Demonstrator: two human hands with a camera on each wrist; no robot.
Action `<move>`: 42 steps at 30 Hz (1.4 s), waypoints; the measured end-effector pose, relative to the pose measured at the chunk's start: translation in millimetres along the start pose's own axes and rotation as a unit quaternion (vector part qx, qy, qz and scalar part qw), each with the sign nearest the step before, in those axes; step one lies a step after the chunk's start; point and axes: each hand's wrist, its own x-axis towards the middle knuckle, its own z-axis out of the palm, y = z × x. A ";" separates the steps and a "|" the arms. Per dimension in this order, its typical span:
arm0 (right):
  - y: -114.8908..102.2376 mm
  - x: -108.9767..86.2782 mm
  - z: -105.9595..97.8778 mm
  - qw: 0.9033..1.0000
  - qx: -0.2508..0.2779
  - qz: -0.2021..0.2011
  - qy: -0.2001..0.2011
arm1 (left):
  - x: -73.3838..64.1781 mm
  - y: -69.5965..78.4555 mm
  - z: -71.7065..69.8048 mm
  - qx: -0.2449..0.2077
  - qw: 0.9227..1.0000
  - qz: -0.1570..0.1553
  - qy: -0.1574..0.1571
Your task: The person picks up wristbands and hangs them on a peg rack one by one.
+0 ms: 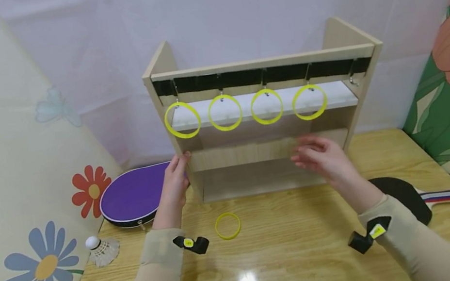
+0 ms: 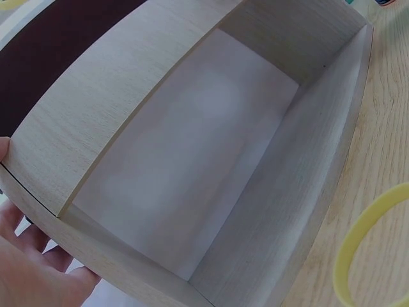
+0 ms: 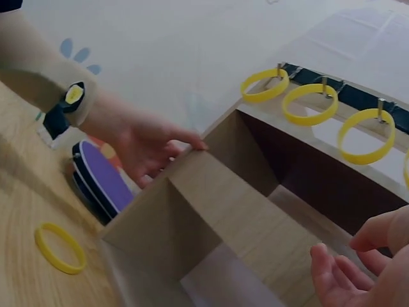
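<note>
Five yellow plastic rings in all: four hang in a row from hooks under the top rail, the first, second, third and fourth counted from nine o'clock toward three o'clock, and one loose yellow ring lies flat on the counter at six o'clock of the rack. One pale wooden open-fronted rack. One purple oval paddle case with dark trim at nine o'clock of the rack. One black-faced table-tennis paddle with a striped handle at four o'clock. One white feathered shuttlecock at eight o'clock. Two hands: the left hand and the right hand.
</note>
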 end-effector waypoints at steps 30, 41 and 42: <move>99.9 -3.9 71.1 0.992 -0.031 0.104 -0.056 | -1.0 -0.2 -0.5 -0.002 1.000 0.009 0.000; 130.5 -5.0 84.0 0.989 -0.049 0.120 -0.063 | -0.6 -0.4 0.3 -0.001 1.000 0.008 0.001; 133.1 -4.7 85.2 0.989 -0.048 0.122 -0.065 | -0.6 -0.4 0.4 -0.003 1.000 0.008 0.000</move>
